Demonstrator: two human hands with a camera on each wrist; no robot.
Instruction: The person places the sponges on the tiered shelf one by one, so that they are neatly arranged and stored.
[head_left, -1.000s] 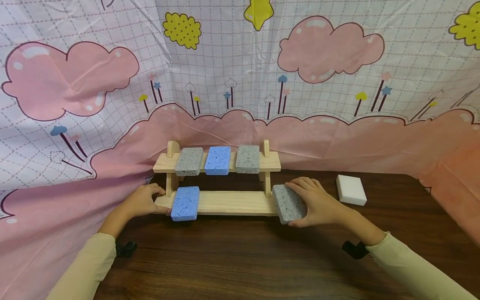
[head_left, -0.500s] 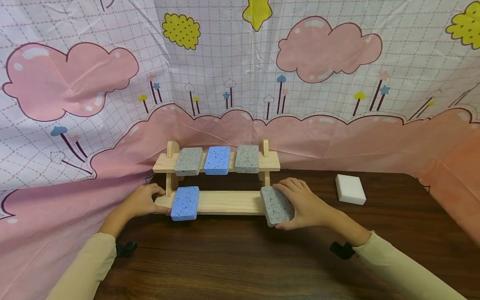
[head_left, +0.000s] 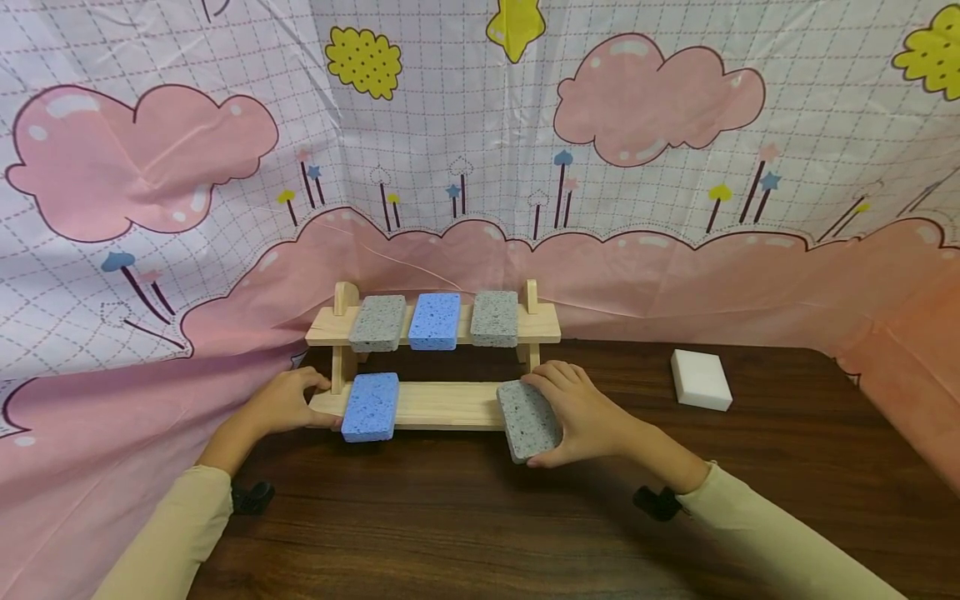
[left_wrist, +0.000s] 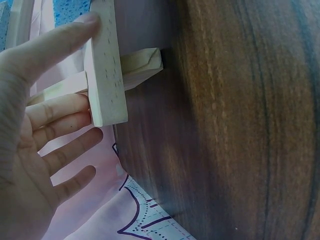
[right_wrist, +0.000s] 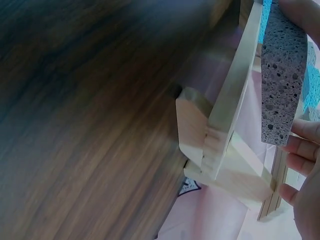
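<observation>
A two-tier wooden rack [head_left: 450, 406] stands on the table. My left hand [head_left: 283, 403] holds the left end of its lower board, thumb at the front edge and fingers at the end and behind, as the left wrist view shows. Beside that thumb a blue sponge [head_left: 371, 407] lies on the lower board. My right hand [head_left: 581, 418] grips a grey sponge [head_left: 528, 421] by its edges, tilted, in front of the lower board's right part. In the right wrist view this grey sponge [right_wrist: 282, 80] appears edge-on, apart from the board. On the upper board lie a grey sponge [head_left: 378, 322], a blue sponge [head_left: 435, 321] and another grey sponge [head_left: 495, 318].
A white sponge block [head_left: 701, 379] lies on the dark wooden table [head_left: 450, 525] to the right of the rack. Behind the rack hangs a patterned pink and white cloth [head_left: 450, 258], which also runs along the left side.
My right hand has moved left with the grey sponge, from beyond the rack's right end to in front of the lower board. My left hand has stayed in place.
</observation>
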